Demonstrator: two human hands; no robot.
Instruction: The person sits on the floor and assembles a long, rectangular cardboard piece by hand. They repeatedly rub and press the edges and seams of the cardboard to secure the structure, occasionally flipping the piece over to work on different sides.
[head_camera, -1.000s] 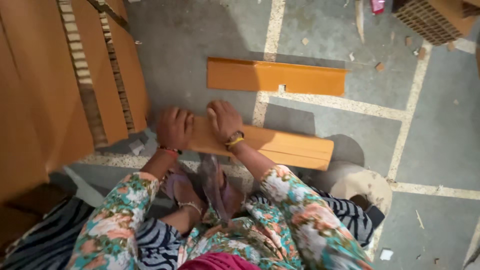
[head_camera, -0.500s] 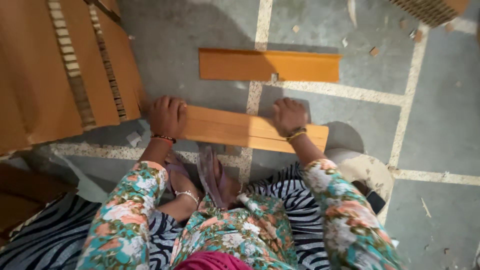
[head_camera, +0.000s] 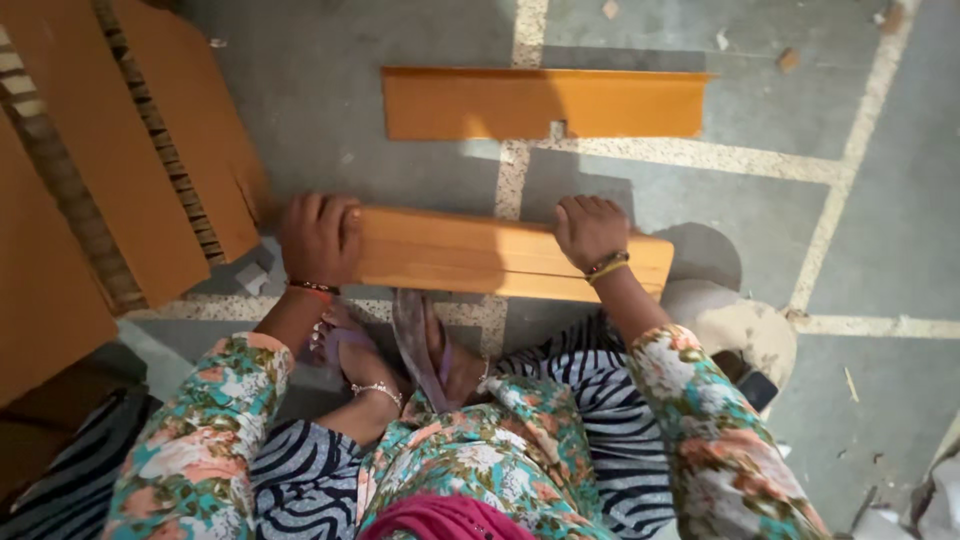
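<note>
A folded strip of orange cardboard (head_camera: 470, 252) lies across the floor just in front of my feet. My left hand (head_camera: 318, 238) presses flat on its left end, fingers together. Near the strip's right end, my right hand (head_camera: 590, 230) rests on top with the fingers curled over the far edge. Both wrists wear bangles. Further away lies a second flat orange cardboard strip (head_camera: 545, 103), touched by neither hand.
A stack of large orange corrugated sheets (head_camera: 120, 170) fills the left side. The grey stone floor (head_camera: 880, 230) has pale joint lines and small bits of debris. A pale round object (head_camera: 735, 325) sits by my right knee.
My right hand has slid from beside the left hand out along the strip toward its right end. The left hand has stayed on the left end.
</note>
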